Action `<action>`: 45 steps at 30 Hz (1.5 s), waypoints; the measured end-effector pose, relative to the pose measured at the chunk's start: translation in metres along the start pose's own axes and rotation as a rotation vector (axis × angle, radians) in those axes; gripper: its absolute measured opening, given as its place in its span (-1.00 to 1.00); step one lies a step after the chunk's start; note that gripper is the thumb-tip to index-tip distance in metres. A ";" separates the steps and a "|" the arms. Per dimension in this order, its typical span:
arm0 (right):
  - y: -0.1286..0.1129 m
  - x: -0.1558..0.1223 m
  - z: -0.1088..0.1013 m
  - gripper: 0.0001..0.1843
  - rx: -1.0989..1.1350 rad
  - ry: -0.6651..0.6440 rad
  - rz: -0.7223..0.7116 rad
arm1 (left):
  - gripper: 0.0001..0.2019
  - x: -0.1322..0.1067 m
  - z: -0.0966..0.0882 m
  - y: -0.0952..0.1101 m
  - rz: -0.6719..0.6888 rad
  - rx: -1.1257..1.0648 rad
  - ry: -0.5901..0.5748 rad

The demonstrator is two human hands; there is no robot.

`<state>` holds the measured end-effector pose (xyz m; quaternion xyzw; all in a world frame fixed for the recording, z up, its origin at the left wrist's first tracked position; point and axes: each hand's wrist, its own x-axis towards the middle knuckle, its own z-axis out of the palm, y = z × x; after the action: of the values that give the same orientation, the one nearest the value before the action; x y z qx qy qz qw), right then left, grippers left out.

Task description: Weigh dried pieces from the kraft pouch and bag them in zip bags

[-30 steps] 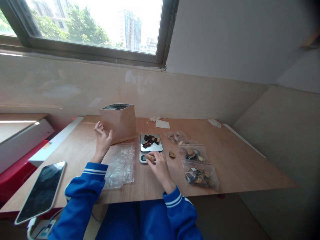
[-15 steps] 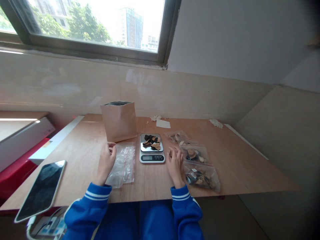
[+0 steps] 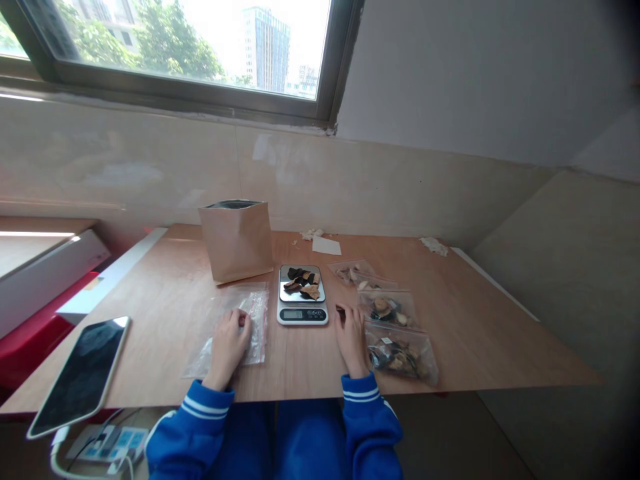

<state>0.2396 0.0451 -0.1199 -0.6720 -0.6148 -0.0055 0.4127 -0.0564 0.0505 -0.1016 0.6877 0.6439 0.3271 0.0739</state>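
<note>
On the wooden table (image 3: 165,313), the kitchen scale (image 3: 303,317) holds dark dried slices (image 3: 303,283), just left of the filled bags (image 3: 400,353). The left hand (image 3: 227,347) lies open, fingers pressing a clear plastic bag (image 3: 257,327) flat. The right hand (image 3: 351,340) curls over a small dark piece (image 3: 341,310); whether it grips, I cannot tell.
</note>
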 end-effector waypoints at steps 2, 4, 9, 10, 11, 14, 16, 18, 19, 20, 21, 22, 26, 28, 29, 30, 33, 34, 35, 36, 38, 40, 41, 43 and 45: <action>-0.001 0.000 -0.001 -0.71 0.045 0.023 0.015 | -0.76 0.000 0.000 0.000 0.001 0.001 -0.001; -0.002 0.000 -0.002 -0.70 0.079 0.036 0.025 | -0.76 -0.001 0.000 0.000 0.001 -0.001 -0.006; 0.000 0.000 0.000 -0.65 0.084 0.053 0.012 | -0.75 -0.001 -0.002 0.002 -0.002 0.004 -0.017; 0.001 0.000 0.001 -0.63 0.082 0.057 0.011 | -0.75 -0.001 -0.002 0.002 -0.003 0.008 -0.021; 0.002 0.000 0.001 -0.62 0.081 0.059 0.011 | -0.75 -0.001 -0.003 0.003 -0.003 0.013 -0.025; 0.001 0.000 -0.001 -0.61 0.101 0.060 0.022 | -0.75 -0.001 -0.003 0.003 0.003 0.030 -0.040; -0.006 0.000 -0.005 -0.62 0.119 0.073 0.027 | -0.74 -0.001 -0.004 0.004 0.017 0.053 -0.051; -0.019 0.001 -0.009 -0.64 0.124 0.080 -0.002 | -0.72 -0.001 -0.004 0.004 0.031 0.086 -0.062; -0.027 0.002 -0.009 -0.66 0.119 0.074 -0.031 | -0.72 -0.001 -0.004 0.004 0.036 0.101 -0.067; -0.036 0.003 -0.008 -0.67 0.109 0.059 -0.070 | -0.71 -0.001 -0.003 0.005 0.038 0.114 -0.070; -0.045 0.004 -0.006 -0.69 0.095 0.035 -0.115 | -0.71 -0.001 -0.003 0.005 0.040 0.122 -0.072; -0.054 0.007 -0.003 -0.71 0.076 0.004 -0.164 | -0.71 -0.001 -0.004 0.005 0.041 0.127 -0.073; -0.079 0.018 0.014 -0.74 -0.047 -0.122 -0.287 | -0.70 -0.001 -0.004 0.006 0.047 0.145 -0.067; -0.083 0.022 0.020 -0.73 -0.099 -0.144 -0.286 | -0.70 -0.001 -0.005 0.006 0.049 0.147 -0.063; -0.083 0.022 0.021 -0.72 -0.109 -0.145 -0.281 | -0.70 -0.001 -0.005 0.006 0.050 0.144 -0.061; -0.082 0.022 0.020 -0.71 -0.107 -0.142 -0.273 | -0.71 -0.001 -0.005 0.006 0.053 0.141 -0.058; -0.072 0.014 0.011 -0.67 -0.039 -0.081 -0.199 | -0.71 -0.001 -0.004 0.005 0.060 0.138 -0.052; -0.066 0.010 0.007 -0.66 -0.008 -0.047 -0.155 | -0.71 -0.001 -0.004 0.005 0.059 0.141 -0.053; -0.059 0.005 0.003 -0.65 0.022 -0.013 -0.107 | -0.72 -0.001 -0.004 0.006 0.056 0.147 -0.055; -0.051 0.000 -0.001 -0.66 0.052 0.016 -0.060 | -0.72 -0.001 -0.004 0.006 0.051 0.154 -0.060; -0.036 -0.009 -0.008 -0.68 0.114 0.040 0.024 | -0.72 -0.002 -0.004 0.007 0.038 0.178 -0.080; -0.024 -0.015 -0.014 -0.68 0.181 0.028 0.090 | -0.74 -0.004 -0.005 0.010 0.031 0.216 -0.114; -0.021 -0.017 -0.016 -0.68 0.207 0.016 0.115 | -0.74 -0.005 -0.006 0.012 0.028 0.237 -0.134; -0.019 -0.018 -0.018 -0.69 0.234 -0.010 0.143 | -0.73 -0.007 -0.008 0.016 0.015 0.277 -0.176; -0.022 -0.017 -0.020 -0.70 0.231 -0.030 0.137 | -0.70 -0.009 -0.010 0.020 -0.008 0.305 -0.214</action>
<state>0.2269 0.0179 -0.1038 -0.6606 -0.5700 0.1038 0.4774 -0.0449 0.0352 -0.0865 0.7192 0.6772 0.1505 0.0381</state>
